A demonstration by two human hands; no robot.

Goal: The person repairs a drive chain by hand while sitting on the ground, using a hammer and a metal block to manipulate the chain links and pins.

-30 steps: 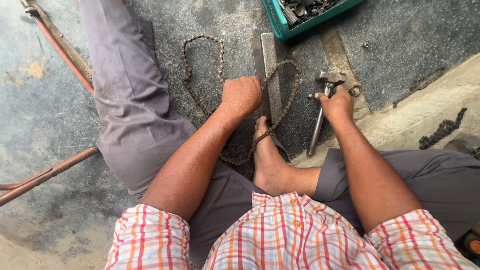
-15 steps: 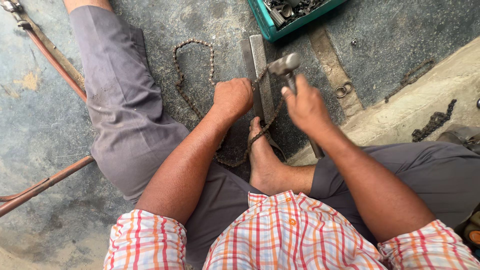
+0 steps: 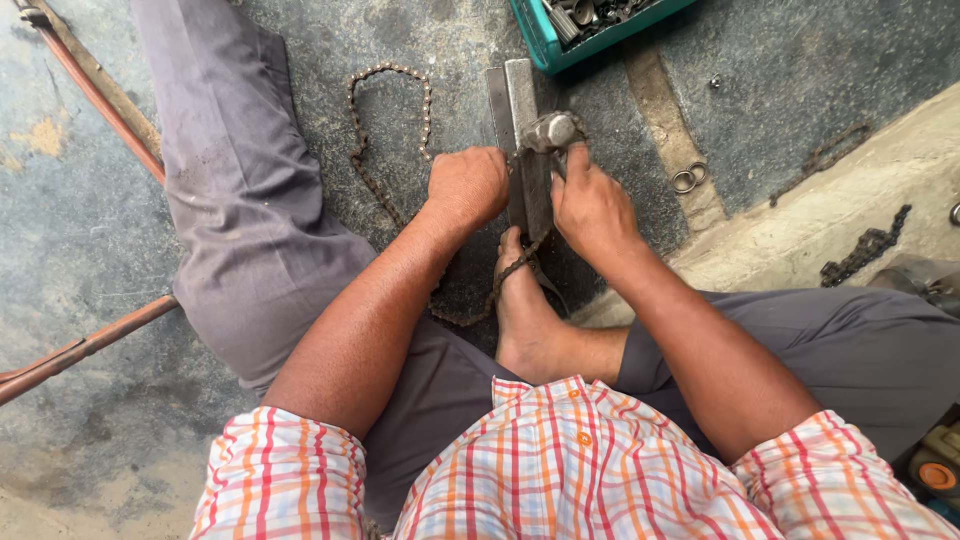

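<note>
I sit on a concrete floor with a rusty chain (image 3: 372, 150) looped in front of me and draped over an upright metal bar (image 3: 520, 110). My left hand (image 3: 466, 186) is closed, pressing on the chain against the bar's left side. My right hand (image 3: 592, 208) grips a hammer, whose steel head (image 3: 551, 131) rests on top of the bar where the chain crosses it. My bare foot (image 3: 525, 310) lies just below the bar with the chain passing over it.
A teal tray (image 3: 560, 45) of metal parts stands at the top. Two metal rings (image 3: 688, 179) lie to the right. Another chain piece (image 3: 862, 250) rests on the pale ledge. Rusty rods (image 3: 95, 90) run along the left. My grey-trousered leg (image 3: 240, 200) stretches out left.
My right hand lifted the hammer off the floor at the right, swung it left, and brought its head down onto the bar. My left hand stayed on the chain.
</note>
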